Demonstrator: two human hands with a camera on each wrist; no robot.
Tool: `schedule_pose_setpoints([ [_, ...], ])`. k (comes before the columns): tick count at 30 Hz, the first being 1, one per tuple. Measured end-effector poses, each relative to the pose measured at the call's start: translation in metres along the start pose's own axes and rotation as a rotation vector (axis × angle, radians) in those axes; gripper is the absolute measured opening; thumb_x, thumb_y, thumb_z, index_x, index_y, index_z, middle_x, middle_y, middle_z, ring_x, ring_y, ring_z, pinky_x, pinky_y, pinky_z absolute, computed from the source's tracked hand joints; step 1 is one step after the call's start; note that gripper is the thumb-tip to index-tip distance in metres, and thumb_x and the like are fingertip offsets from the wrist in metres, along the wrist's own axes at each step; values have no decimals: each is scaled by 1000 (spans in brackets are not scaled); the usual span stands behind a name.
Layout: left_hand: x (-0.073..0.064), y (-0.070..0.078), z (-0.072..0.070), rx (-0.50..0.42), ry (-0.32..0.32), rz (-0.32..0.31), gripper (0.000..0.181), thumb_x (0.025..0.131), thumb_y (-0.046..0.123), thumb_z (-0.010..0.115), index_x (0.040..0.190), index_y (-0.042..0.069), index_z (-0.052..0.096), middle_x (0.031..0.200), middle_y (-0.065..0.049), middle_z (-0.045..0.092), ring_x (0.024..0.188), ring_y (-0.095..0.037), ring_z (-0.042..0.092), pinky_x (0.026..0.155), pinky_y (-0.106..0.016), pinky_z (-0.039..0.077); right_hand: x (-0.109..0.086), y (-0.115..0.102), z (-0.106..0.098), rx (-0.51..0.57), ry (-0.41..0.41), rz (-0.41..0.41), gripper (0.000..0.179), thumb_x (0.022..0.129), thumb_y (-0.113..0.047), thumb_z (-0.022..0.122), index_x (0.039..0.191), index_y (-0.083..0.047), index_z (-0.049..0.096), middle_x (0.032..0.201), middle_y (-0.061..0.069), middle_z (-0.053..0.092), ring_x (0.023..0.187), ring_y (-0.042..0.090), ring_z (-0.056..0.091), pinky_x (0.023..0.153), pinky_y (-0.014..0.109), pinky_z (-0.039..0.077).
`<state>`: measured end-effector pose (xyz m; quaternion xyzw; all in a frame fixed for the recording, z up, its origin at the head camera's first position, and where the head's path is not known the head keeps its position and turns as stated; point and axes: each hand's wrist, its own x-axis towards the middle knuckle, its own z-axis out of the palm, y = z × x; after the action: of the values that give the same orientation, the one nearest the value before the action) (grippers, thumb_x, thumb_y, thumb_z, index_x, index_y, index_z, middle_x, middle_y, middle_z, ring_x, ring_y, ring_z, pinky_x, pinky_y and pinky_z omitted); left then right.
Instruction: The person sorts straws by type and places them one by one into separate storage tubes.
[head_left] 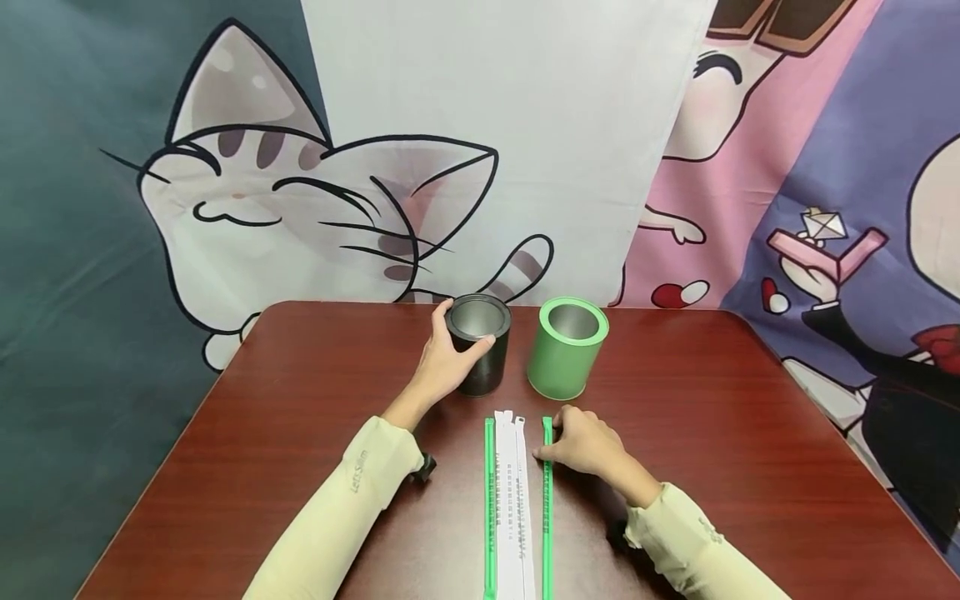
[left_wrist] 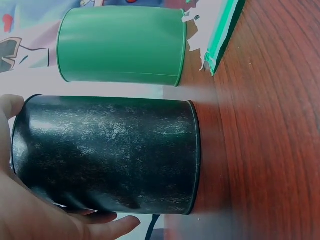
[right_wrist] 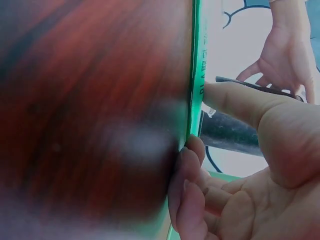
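My left hand (head_left: 448, 354) grips the black can (head_left: 485, 367) near its rim, with the thumb on the near side and fingers around the left. In the left wrist view the black can (left_wrist: 110, 155) stands upright on the table, its side scuffed. To its right is an open-topped green can (head_left: 562, 362). My right hand (head_left: 588, 442) pinches a long, narrow green packet (head_left: 547, 517) near its far end, thumb on one side and fingertips on the other. In the right wrist view printed letters show along the green packet (right_wrist: 198, 65).
Several long white packets (head_left: 513, 508) lie side by side left of the right hand, with another green packet (head_left: 490, 508) at their left edge. The red-brown wooden table (head_left: 300, 417) ends just behind the cans, before a cartoon-printed cloth (head_left: 495, 100).
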<state>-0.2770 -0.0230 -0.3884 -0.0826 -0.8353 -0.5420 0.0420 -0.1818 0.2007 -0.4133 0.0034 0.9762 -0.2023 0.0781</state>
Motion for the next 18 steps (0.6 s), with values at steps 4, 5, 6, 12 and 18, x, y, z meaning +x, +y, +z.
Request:
schedule_pose_setpoints([
  [4, 0, 0, 2, -4, -14, 0, 88, 73, 63, 63, 141, 41, 11, 124, -6, 49, 113, -24, 47, 91, -47, 37, -1, 2, 1, 5, 0, 4, 42, 63, -42, 79, 60, -18, 44, 53, -8, 33, 50, 11, 32, 44, 30, 23],
  [5, 0, 0, 2, -5, -13, 0, 88, 73, 63, 63, 141, 41, 11, 124, -6, 49, 113, -24, 47, 92, -47, 37, -1, 2, 0, 15, -11, 5, 41, 64, -41, 78, 58, -18, 45, 51, -9, 36, 49, 10, 34, 43, 30, 24],
  [6, 0, 0, 2, -5, -13, 1, 88, 73, 63, 63, 141, 41, 11, 124, -6, 49, 113, -24, 47, 92, -47, 37, -2, 2, 0, 28, -24, 4, 38, 66, -40, 77, 57, -18, 48, 49, -10, 39, 48, 9, 37, 43, 30, 26],
  [12, -1, 0, 1, -13, -7, 1, 88, 73, 62, 64, 141, 39, 12, 124, -7, 50, 112, -25, 48, 91, -47, 37, -3, 4, -1, 102, -77, 0, 22, 73, -29, 72, 57, -18, 62, 47, -8, 57, 45, 11, 55, 45, 33, 39],
  [18, -1, 0, 1, -20, 6, 13, 88, 74, 61, 64, 141, 38, 13, 123, -7, 50, 112, -25, 48, 91, -47, 37, -1, 5, -1, 108, -76, -9, 19, 72, -25, 69, 55, -18, 63, 47, -7, 57, 45, 12, 54, 44, 32, 38],
])
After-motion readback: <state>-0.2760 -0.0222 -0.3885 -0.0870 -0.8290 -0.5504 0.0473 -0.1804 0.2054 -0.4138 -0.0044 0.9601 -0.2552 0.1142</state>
